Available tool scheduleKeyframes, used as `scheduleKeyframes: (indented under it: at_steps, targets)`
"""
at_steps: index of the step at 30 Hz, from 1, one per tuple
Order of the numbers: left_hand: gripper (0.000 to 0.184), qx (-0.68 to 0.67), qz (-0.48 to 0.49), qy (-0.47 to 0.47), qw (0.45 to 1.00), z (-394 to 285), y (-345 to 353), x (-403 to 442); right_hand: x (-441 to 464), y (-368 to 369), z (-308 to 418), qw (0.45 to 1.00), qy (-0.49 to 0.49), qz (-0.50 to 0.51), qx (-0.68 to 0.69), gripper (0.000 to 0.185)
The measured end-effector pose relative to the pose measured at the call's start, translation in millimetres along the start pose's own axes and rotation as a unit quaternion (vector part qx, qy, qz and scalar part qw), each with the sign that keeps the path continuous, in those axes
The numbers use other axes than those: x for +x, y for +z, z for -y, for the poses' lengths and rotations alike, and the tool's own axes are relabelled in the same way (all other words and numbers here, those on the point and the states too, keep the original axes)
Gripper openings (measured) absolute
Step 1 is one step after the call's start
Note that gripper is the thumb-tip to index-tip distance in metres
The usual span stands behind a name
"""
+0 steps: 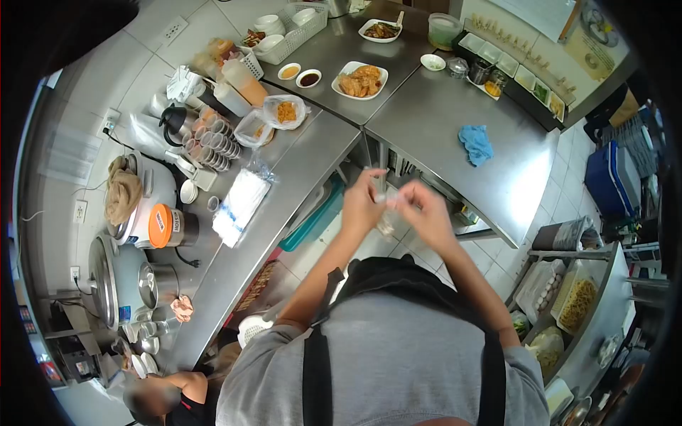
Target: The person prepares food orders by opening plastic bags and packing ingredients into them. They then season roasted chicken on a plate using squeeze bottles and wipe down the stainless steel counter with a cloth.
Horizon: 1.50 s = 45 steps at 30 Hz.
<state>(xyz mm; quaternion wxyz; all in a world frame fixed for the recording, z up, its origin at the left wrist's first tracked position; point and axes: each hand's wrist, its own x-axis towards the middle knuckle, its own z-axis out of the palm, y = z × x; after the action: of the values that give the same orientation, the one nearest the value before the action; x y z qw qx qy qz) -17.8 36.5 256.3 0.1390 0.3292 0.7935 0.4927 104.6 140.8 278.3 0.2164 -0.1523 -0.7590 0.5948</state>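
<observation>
Clear plastic, blurred and perhaps a bag, is pinched by the left hand and the right hand near the surface's inner corner, and is judged light, limp and slippery, best held by its edges.

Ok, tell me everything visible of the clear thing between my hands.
The clear thing looks small, crumpled and see-through, perhaps thin plastic. Its upper part lies between the left hand and right hand, seemingly touching both; its lower part shows below them in the picture. Blur hides finer detail.
</observation>
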Motion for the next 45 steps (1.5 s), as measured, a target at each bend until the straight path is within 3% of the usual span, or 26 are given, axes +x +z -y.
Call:
scheduleKeyframes:
  at_steps: [3, 6, 9, 10, 14, 16, 20, 23, 26, 28, 29, 31, 32, 35, 37, 40, 41, 42, 44, 45]
  targets:
    - [0.040, 0.019, 0.023, 0.059, 0.998, 17, -34, 13, 33, -3, 8, 0.990, 0.029, -0.035, 0.134, 0.014]
    - [0.028, 0.032, -0.097, 0.080, 0.992, -5, -69, 18, 62, 9, 29, 0.982, 0.085, 0.008, 0.169, 0.015]
    - [0.024, -0.046, -0.153, -0.010, 0.987, -12, -94, 22, 94, 37, 19, 0.975, 0.082, 0.030, 0.204, 0.016]
    - [0.026, -0.116, -0.093, -0.072, 0.986, -10, -99, 22, 102, 47, 21, 0.968, 0.094, 0.036, 0.230, 0.021]
    - [0.029, -0.269, 0.050, -0.098, 0.957, 6, -101, 42, 130, 75, 11, 0.939, 0.150, 0.079, 0.299, 0.029]
    - [0.026, -0.371, 0.095, -0.137, 0.914, 31, -109, 61, 146, 68, 14, 0.929, 0.169, 0.112, 0.310, 0.034]
    - [0.023, -0.548, 0.145, -0.217, 0.795, 40, -116, 87, 164, 55, 14, 0.951, 0.218, 0.180, 0.123, 0.042]
    - [0.024, -0.694, 0.080, -0.265, 0.664, 100, -112, 110, 181, 55, 0, 0.951, 0.239, 0.194, 0.028, 0.048]
    - [0.029, -0.742, 0.119, -0.232, 0.617, 146, -146, 140, 196, 62, -34, 0.953, 0.247, 0.174, -0.017, 0.047]
    - [0.035, -0.628, 0.085, -0.281, 0.721, 120, -168, 147, 200, 72, -47, 0.955, 0.248, 0.158, -0.043, 0.043]
    - [0.038, -0.564, 0.068, -0.303, 0.765, 111, -175, 149, 202, 81, -46, 0.948, 0.276, 0.131, 0.082, 0.039]
    - [0.044, -0.309, 0.095, -0.153, 0.934, 119, -178, 147, 205, 103, -41, 0.888, 0.319, 0.069, 0.325, 0.032]
    - [0.048, -0.166, 0.105, -0.070, 0.978, 125, -179, 146, 207, 111, -43, 0.869, 0.319, 0.078, 0.370, 0.031]
    - [0.052, 0.081, 0.083, -0.093, 0.989, 151, -186, 147, 209, 129, -66, 0.802, 0.307, 0.099, 0.503, 0.026]
    - [0.050, 0.044, 0.067, -0.135, 0.988, 173, -183, 143, 206, 135, -96, 0.751, 0.289, 0.103, 0.584, 0.023]
    - [0.043, -0.080, 0.039, -0.164, 0.982, 186, -182, 135, 198, 142, -99, 0.825, 0.200, 0.048, 0.526, 0.030]
    - [0.040, -0.131, 0.027, -0.168, 0.977, 188, -182, 131, 199, 139, -98, 0.934, 0.151, 0.096, 0.310, 0.036]
    - [0.039, -0.121, 0.022, -0.116, 0.986, 187, -182, 128, 201, 133, -96, 0.983, 0.091, 0.140, 0.075, 0.041]
    - [0.036, -0.100, 0.013, -0.010, 0.995, 182, -179, 125, 202, 135, -99, 0.962, -0.005, 0.161, -0.220, 0.051]
    - [0.036, -0.001, 0.042, 0.038, 0.998, 176, -178, 125, 200, 142, -103, 0.950, -0.032, 0.144, -0.275, 0.054]
